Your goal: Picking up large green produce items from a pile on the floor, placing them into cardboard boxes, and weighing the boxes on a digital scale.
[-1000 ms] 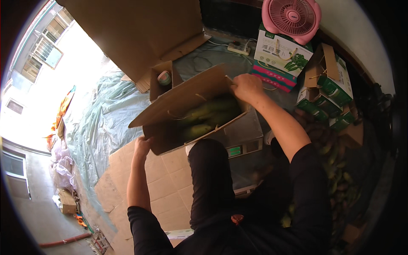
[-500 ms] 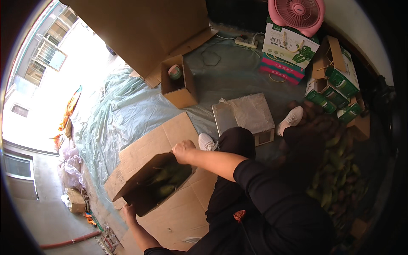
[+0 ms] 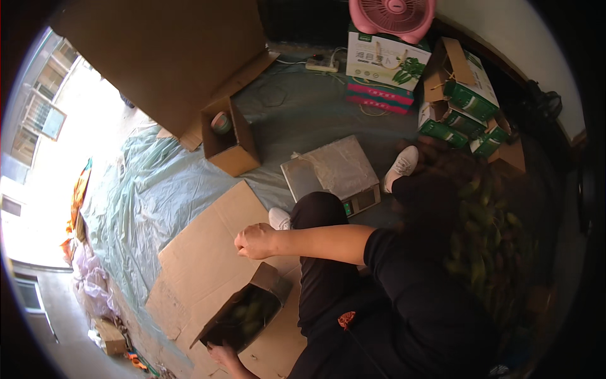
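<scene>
An open cardboard box stands tilted on a flattened cardboard sheet, with green, longish produce in its dark inside; the kind is hard to make out. My left hand grips the box at its near left edge, its fingers partly hidden by the wall. Above the far end of the box, apart from it, my right hand is closed with its back toward me. Nothing shows in its fingers.
A flat silver scale stands ahead of my knee. Behind it are a narrow carton with a small round item, a pink fan on a gift box, and green cartons. Green produce is heaped at my right.
My right hand has let go of the box's far edge and stays raised above it. The box sits nearer me, my left hand still on it. The whole view has shifted.
</scene>
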Demonstrator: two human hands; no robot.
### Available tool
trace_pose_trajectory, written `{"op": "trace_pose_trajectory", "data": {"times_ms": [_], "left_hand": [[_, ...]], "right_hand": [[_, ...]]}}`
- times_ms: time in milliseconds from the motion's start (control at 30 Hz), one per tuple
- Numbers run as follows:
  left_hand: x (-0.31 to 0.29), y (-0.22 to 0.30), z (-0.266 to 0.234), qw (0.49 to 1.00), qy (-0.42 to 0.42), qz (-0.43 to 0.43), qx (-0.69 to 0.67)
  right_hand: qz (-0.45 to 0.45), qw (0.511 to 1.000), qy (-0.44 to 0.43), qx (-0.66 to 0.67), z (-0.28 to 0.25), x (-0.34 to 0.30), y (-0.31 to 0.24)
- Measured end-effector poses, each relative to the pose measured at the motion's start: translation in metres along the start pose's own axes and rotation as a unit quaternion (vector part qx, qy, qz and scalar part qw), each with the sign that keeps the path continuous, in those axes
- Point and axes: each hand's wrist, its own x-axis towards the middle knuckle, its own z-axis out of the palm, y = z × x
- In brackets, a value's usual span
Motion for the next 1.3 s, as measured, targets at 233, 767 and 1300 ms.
{"op": "trace_pose_trajectory", "data": {"times_ms": [233, 767, 1300], "left_hand": [[-0.083, 0.053, -0.002, 0.801, -0.318, 0.466, -0.201], [0.021, -0.026, 0.06, 0.836, -0.094, 0.538, 0.047], [0.035, -0.084, -0.016, 0.853, 0.082, 0.515, -0.037]], "right_hand": [[-0.035, 0.981, 0.129, 0.139, -0.082, -0.059, 0.03], [-0.03, 0.947, 0.24, 0.21, -0.095, -0.143, 0.078], [-0.021, 0.937, 0.257, 0.235, -0.11, -0.191, 0.091]]}}
